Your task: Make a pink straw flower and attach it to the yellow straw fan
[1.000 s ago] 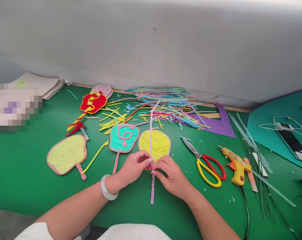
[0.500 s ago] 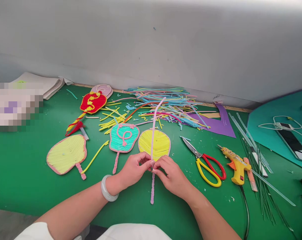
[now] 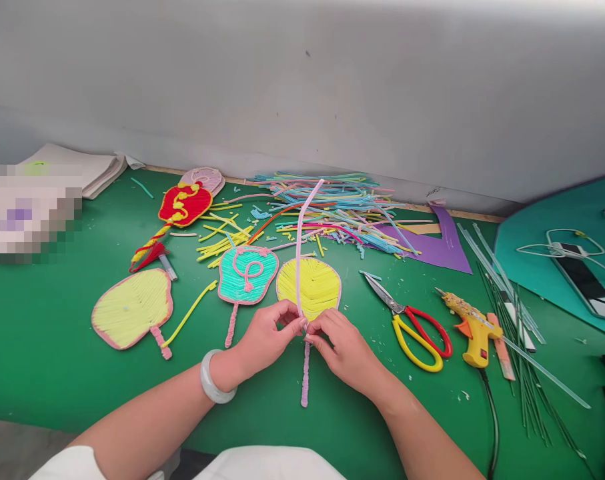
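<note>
Pinching a lilac pipe cleaner [image 3: 299, 260] low down, left hand [image 3: 271, 335] beside right hand [image 3: 344, 345], yellow fan [image 3: 318, 283] beneath

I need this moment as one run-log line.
left hand: pinching pinkish strip | right hand: at strip's lower part | beneath: yellow fan | rightward: scissors, glue gun

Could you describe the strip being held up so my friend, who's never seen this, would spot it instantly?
On the green table, find the bright yellow fan nearest the scissors. A pale lilac strip rises from between the left hand and right hand, crossing in front of that fan. Unlike the heaped strips farther back, this one is held up, its tip leaning right.
</note>
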A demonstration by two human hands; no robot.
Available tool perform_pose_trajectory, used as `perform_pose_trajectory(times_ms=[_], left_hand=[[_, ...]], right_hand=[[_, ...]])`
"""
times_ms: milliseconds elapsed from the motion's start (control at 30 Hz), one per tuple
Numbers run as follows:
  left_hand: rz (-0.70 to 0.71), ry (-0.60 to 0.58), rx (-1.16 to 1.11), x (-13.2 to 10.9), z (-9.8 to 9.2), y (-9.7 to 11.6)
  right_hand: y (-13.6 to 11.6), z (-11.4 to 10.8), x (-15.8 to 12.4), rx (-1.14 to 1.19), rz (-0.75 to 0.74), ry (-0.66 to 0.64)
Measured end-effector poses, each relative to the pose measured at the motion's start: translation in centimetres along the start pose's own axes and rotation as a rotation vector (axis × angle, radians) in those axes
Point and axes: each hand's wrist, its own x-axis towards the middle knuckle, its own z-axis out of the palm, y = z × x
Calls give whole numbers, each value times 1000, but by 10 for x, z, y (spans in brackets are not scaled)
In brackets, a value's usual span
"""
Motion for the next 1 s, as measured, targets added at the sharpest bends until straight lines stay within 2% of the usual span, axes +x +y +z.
perform_pose_trajectory(times_ms=[167,400,567,833,933,1000], left_hand=[[-124,8,-316,5,-4,4],[-163,-51,-379,4,-3,9],[-160,-53,-381,4,-4,9],[-164,-33,-404,4,-4,6],[-164,-26,-409,5,-4,6],[-160,-26,-411,5,-4,7]], right_hand=[[0,1,-1,139,52,167],[-7,-1,1,180,113,344],[-7,-1,1,153,72,334],[-5,-3,1,166,34,198],[-4,-3,1,191,67,169],[-4,-2,0,240,141,202]])
